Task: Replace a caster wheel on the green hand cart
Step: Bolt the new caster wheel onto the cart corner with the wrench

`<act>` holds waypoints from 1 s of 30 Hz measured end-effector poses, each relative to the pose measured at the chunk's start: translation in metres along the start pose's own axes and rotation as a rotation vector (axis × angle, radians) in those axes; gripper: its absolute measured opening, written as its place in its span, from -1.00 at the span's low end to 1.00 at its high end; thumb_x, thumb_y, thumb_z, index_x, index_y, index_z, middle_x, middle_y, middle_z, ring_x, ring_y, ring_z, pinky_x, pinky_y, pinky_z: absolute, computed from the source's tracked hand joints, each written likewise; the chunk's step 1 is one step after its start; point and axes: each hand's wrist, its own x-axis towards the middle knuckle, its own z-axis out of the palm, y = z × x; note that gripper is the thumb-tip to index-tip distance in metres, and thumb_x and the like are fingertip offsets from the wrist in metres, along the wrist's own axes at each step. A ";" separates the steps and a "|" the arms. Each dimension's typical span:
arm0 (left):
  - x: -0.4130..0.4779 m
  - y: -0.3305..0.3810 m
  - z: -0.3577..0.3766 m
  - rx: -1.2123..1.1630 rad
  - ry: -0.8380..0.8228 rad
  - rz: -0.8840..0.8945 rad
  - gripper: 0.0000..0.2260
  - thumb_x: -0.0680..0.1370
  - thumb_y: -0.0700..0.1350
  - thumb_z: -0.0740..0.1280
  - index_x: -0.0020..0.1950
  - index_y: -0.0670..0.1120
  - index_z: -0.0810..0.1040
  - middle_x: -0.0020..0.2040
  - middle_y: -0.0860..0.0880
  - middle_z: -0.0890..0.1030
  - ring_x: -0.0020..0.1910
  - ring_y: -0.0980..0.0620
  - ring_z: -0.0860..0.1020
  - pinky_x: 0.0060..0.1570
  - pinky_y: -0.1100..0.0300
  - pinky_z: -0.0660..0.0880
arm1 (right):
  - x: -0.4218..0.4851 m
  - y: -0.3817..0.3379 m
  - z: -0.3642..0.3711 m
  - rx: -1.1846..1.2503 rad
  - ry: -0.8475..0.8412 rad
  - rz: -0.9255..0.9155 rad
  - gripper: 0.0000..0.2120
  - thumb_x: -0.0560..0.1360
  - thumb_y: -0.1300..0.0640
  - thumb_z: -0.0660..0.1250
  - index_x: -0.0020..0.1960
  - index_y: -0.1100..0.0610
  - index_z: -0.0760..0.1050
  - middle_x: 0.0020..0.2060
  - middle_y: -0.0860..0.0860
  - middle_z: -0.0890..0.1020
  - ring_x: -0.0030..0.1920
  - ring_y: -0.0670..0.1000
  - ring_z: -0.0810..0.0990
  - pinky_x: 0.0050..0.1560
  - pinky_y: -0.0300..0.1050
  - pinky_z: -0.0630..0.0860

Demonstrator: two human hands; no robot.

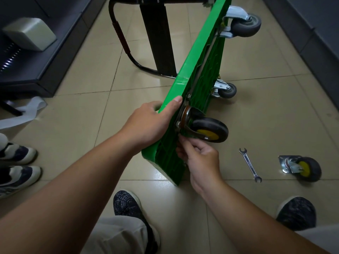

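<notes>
The green hand cart [200,57] stands on its side on the tiled floor, underside facing right. My left hand [150,123] grips its upper edge near the close corner. A black caster with a yellow hub [209,130] sits against the underside at that corner. My right hand [198,158] is just below its mounting plate, fingers curled as if pinching something small that I cannot make out. A second yellow-hub caster [302,167] lies loose on the floor at the right. A steel open-end wrench [249,165] lies between it and the cart.
Two grey casters [244,24] [226,90] stay mounted on the cart's far end, and its black handle [126,46] rests on the floor. My feet [128,202] are close below. Another person's shoes [16,162] stand at left. Dark cabinets line both sides.
</notes>
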 end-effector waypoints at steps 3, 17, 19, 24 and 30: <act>0.001 0.000 0.001 0.012 0.002 -0.004 -0.40 0.46 0.53 0.15 -0.03 0.06 0.67 -0.15 0.01 0.71 -0.09 -0.05 0.68 0.09 -0.13 0.62 | 0.002 -0.001 0.000 -0.006 0.012 0.021 -0.92 0.51 0.15 0.52 -0.13 0.15 0.72 -0.25 0.06 0.74 -0.26 -0.06 0.66 -0.23 -0.27 0.57; -0.001 0.000 -0.004 0.176 -0.064 0.142 -0.40 0.46 0.44 0.15 0.50 0.51 0.13 0.30 0.02 0.60 0.16 -0.10 0.62 0.23 -0.10 0.55 | 0.002 -0.003 -0.001 -0.016 0.003 0.037 -0.93 0.51 0.11 0.52 -0.13 0.07 0.75 -0.24 0.05 0.74 -0.28 -0.07 0.65 -0.26 -0.26 0.56; -0.002 0.001 -0.005 0.241 -0.095 0.165 -0.36 0.49 0.39 0.13 0.50 0.57 -0.10 0.35 -0.06 0.56 0.09 -0.11 0.62 0.18 -0.10 0.57 | 0.003 -0.003 0.001 -0.029 0.043 0.043 -0.88 0.50 0.09 0.53 -0.17 0.12 0.73 -0.29 0.05 0.73 -0.31 -0.07 0.64 -0.28 -0.25 0.55; 0.002 -0.004 -0.009 0.284 -0.098 0.226 -0.40 0.62 0.30 0.15 0.49 0.60 -0.19 0.41 -0.13 0.53 0.06 -0.10 0.62 0.17 -0.11 0.57 | -0.001 -0.008 0.010 0.122 0.042 0.029 -0.94 0.51 0.27 0.49 -0.08 0.13 0.70 -0.16 0.06 0.77 -0.21 -0.09 0.71 -0.15 -0.27 0.60; 0.006 -0.006 -0.008 0.276 -0.074 0.258 -0.43 0.65 0.29 0.15 0.47 0.63 -0.18 0.40 -0.09 0.52 0.02 0.00 0.59 0.14 -0.10 0.58 | -0.005 -0.005 0.004 0.073 0.019 0.047 -0.92 0.54 0.16 0.49 -0.09 0.13 0.75 -0.17 0.06 0.76 -0.25 -0.08 0.65 -0.20 -0.26 0.57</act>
